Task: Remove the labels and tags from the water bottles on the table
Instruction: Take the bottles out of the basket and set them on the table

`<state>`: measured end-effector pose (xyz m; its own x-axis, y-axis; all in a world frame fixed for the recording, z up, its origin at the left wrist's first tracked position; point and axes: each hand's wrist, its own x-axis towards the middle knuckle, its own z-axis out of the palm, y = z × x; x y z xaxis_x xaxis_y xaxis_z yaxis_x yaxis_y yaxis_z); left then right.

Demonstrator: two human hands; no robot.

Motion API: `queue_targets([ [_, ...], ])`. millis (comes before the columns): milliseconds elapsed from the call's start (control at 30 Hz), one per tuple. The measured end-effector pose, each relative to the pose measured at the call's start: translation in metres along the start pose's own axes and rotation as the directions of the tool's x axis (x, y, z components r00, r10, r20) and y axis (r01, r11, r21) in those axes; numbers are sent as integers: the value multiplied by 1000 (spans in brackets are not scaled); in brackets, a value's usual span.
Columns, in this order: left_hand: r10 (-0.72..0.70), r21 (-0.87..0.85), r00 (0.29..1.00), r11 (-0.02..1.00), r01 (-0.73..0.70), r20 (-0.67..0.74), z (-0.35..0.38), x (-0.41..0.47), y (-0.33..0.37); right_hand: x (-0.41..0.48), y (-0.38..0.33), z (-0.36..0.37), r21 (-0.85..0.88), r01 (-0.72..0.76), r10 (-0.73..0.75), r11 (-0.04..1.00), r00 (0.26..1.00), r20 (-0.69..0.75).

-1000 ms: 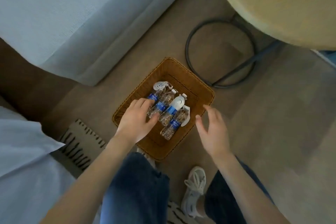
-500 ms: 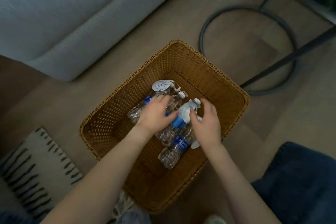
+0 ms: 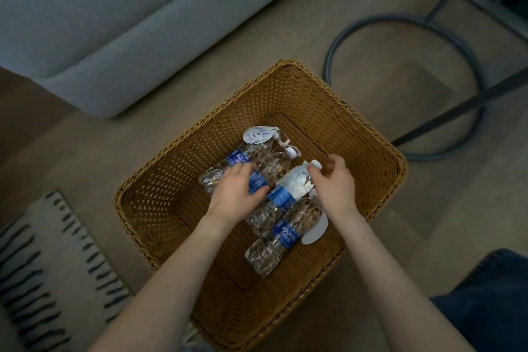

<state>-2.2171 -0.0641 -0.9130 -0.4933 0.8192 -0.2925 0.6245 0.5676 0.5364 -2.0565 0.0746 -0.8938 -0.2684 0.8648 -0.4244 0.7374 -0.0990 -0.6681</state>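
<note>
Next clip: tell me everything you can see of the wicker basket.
The basket is rectangular, golden-brown woven wicker with an openwork weave and a braided rim, open-topped, upright on the floor. Four water bottles lie on their sides on its bottom. The left hand and right hand reach inside, gripping bottles.

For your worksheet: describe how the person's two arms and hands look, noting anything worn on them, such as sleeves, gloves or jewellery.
The left hand and right hand are bare, with no gloves or rings showing. The left forearm and right forearm are uncovered down to the frame edge: no sleeve, watch or bracelet is in view.
</note>
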Motion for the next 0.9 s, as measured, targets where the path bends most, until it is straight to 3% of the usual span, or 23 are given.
queue_targets([
  [300,2,179,1000,984,-6,23,29,12,-6,37,0,19,-23,-249,250,968,962,114],
  [533,-13,144,999,989,20,-51,45,15,-14,37,16,31,-150,-291,311,945,941,131],
  [900,-44,198,999,979,43,1,49,14,-19,36,25,48,-215,-391,434,895,874,220],
])
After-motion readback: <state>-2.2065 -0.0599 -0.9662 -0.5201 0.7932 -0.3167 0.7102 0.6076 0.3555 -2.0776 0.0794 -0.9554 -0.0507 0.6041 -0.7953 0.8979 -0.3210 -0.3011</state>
